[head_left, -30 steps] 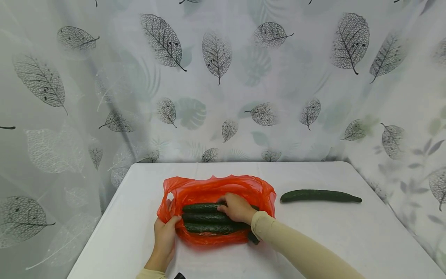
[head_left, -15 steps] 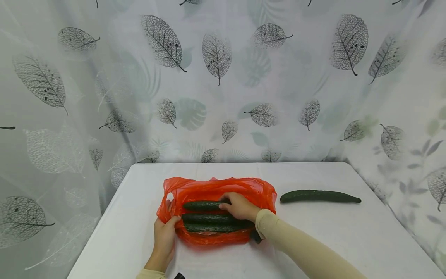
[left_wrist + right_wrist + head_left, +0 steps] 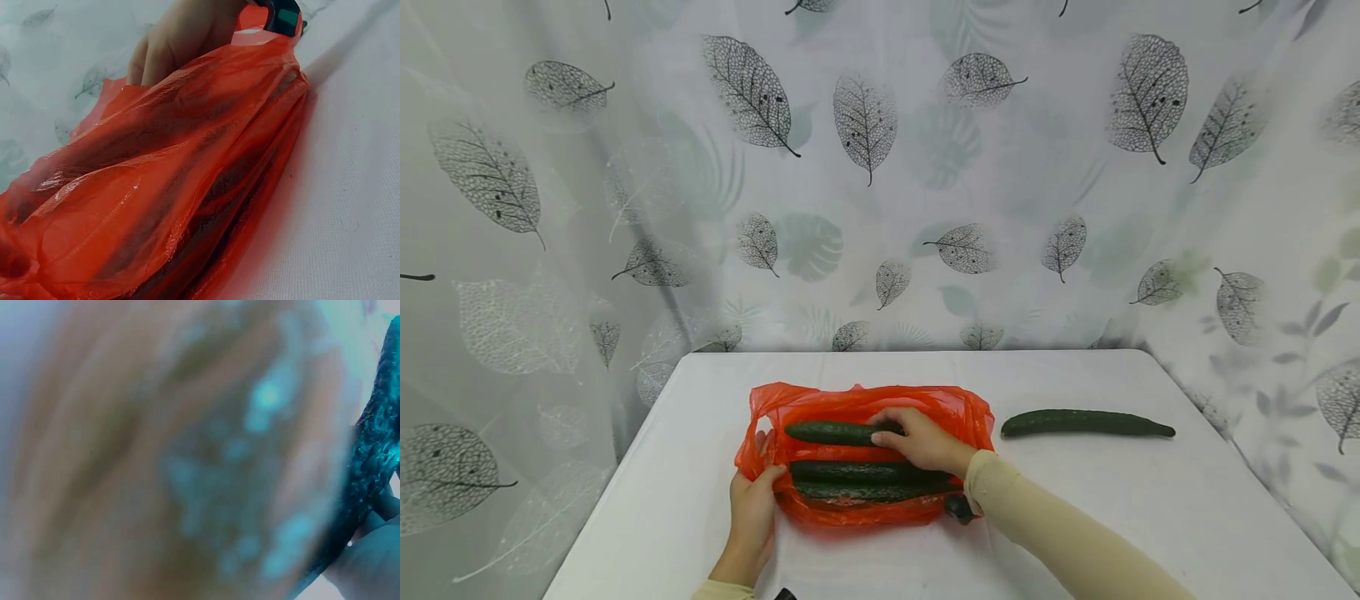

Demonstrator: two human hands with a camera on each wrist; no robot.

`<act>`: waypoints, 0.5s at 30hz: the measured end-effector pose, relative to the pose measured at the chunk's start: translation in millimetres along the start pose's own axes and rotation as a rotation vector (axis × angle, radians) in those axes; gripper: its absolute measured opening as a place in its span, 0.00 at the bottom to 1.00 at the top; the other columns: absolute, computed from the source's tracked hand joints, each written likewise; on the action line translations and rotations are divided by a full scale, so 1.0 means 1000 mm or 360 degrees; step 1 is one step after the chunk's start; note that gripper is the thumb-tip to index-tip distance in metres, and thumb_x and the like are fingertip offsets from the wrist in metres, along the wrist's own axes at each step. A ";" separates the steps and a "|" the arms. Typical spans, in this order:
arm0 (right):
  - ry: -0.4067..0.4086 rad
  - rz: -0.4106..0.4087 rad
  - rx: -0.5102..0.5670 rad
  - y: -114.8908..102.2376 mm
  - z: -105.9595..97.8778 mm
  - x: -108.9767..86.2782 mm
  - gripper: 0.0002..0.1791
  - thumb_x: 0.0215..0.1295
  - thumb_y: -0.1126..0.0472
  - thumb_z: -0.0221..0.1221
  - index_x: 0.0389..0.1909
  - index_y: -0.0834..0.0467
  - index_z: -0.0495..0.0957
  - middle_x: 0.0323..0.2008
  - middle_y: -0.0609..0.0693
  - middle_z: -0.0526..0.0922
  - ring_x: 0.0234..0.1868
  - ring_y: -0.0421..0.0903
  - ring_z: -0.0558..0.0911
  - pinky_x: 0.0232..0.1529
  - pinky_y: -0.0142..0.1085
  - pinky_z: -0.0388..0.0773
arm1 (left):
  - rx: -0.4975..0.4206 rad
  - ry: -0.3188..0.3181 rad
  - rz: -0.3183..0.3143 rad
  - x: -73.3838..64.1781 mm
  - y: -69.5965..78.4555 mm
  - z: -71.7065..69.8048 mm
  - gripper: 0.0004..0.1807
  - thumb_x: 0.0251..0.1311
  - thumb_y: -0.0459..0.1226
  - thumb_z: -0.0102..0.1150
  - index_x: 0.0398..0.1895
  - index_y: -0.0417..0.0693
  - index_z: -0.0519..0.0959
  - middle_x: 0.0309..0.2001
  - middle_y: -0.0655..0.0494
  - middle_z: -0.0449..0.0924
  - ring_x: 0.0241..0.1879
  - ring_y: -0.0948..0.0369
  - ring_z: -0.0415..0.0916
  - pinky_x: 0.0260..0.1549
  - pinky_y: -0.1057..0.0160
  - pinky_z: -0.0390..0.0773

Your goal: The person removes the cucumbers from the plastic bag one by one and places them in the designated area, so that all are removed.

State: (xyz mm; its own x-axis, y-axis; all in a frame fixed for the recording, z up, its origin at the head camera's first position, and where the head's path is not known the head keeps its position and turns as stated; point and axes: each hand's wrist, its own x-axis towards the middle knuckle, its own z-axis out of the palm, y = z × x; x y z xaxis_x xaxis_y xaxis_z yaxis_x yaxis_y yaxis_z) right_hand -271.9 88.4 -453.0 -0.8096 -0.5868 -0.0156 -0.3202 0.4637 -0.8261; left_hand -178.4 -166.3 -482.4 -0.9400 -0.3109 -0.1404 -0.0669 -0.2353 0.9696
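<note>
In the head view, my right hand (image 3: 917, 439) grips a dark green cucumber (image 3: 827, 433) at the back of the red plastic bag (image 3: 835, 398), with the thumb on its near side. A gap shows between this cucumber and two more lying side by side in the bag, the nearer of them (image 3: 880, 492) by the front edge. My left hand (image 3: 752, 508) holds the bag's left edge, thumb inside and fingers behind the film. Through the bag (image 3: 125, 212), the left wrist view shows dark long shapes. The right wrist view is mostly blurred, with a cucumber (image 3: 369, 456) at its right.
Another cucumber (image 3: 1086, 422) lies on the white table (image 3: 1097, 500) right of the bag. A dark device (image 3: 958, 508) sits under my right wrist. Behind the table hangs a leaf-printed curtain (image 3: 880, 200).
The gripped cucumber has come away from the other two, shifting toward the back of the bag and slightly left. My left hand keeps its hold on the bag's edge.
</note>
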 end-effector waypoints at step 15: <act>0.0094 -0.0145 0.0385 -0.030 -0.013 -0.011 0.21 0.73 0.53 0.59 0.64 0.55 0.76 0.58 0.48 0.79 0.51 0.47 0.79 0.53 0.39 0.79 | 0.0008 0.0015 -0.0053 0.000 0.001 0.001 0.38 0.67 0.26 0.44 0.81 0.40 0.48 0.79 0.48 0.51 0.76 0.52 0.51 0.74 0.52 0.53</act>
State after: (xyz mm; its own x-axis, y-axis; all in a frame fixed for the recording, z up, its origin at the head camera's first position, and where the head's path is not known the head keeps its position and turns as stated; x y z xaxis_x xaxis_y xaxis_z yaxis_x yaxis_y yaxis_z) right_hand -259.5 89.9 -420.4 -0.8123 -0.5759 0.0923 -0.2721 0.2343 -0.9333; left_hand -178.9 -165.5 -480.8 -0.9341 -0.3114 -0.1746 -0.1002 -0.2410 0.9654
